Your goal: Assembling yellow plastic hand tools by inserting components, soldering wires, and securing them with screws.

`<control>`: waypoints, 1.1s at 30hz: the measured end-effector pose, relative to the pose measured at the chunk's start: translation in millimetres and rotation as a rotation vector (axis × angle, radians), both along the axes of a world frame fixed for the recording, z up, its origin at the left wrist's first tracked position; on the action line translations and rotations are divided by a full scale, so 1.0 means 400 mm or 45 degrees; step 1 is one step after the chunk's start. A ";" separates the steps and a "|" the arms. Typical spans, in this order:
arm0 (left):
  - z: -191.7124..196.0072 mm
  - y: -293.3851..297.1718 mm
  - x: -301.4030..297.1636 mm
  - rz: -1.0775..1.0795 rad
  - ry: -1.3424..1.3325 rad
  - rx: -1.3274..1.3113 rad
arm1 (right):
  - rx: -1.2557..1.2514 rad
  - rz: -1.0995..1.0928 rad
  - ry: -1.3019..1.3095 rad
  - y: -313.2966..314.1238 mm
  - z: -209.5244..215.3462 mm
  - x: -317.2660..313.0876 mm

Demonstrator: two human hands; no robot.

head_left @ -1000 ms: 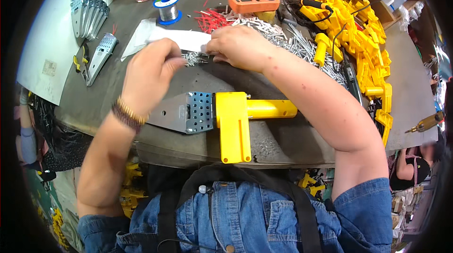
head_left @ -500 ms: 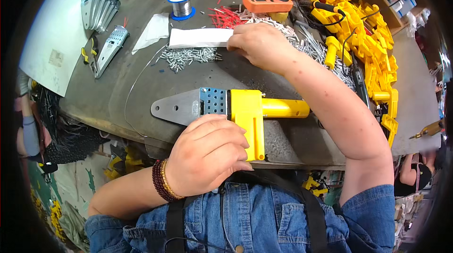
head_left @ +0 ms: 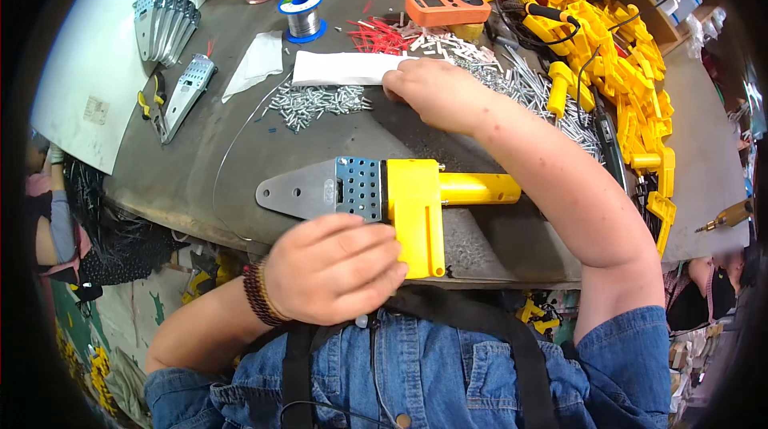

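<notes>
A tool with a yellow plastic housing [head_left: 416, 217], a yellow round handle [head_left: 480, 188] and a grey tapered metal plate [head_left: 300, 189] with two holes lies in front of me. Its middle is a perforated bluish metal section [head_left: 359, 187]. My left hand [head_left: 332, 269] is open, palm down, fingertips at the housing's near left edge; its thumb is hidden. Farther off, my right hand [head_left: 440, 93] closes its bent fingers on the right end of a white paper-like strip [head_left: 344, 69]. The strip lies behind a heap of small metal pins [head_left: 316, 105]; the fingertips are partly hidden.
Yellow housings [head_left: 620, 85] pile up at the right, beside long metal rods [head_left: 552, 97]. At the back are a solder spool [head_left: 302, 17], an orange meter [head_left: 446, 8] and red sleeves [head_left: 378, 35]. Pliers [head_left: 156, 101] and metal plates [head_left: 166, 25] lie left.
My left hand has slid left and toward me, uncovering more of the perforated section. The white strip has shifted slightly right with my right hand. The whole view has moved a little.
</notes>
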State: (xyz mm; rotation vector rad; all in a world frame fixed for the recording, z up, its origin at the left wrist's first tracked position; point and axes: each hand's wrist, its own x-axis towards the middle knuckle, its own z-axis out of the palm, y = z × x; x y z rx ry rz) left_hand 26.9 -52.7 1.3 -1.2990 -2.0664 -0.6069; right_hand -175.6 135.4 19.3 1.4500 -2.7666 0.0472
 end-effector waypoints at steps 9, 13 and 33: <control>0.006 -0.071 -0.328 0.598 -0.275 -0.069 | -0.537 0.343 -0.564 0.146 0.120 0.362; 0.006 -0.036 -0.372 0.766 -0.562 -0.372 | -0.624 0.327 -0.361 0.165 0.061 0.406; -0.017 -0.076 -0.365 0.807 -0.435 0.073 | -0.109 -0.141 -0.306 -0.080 0.041 0.004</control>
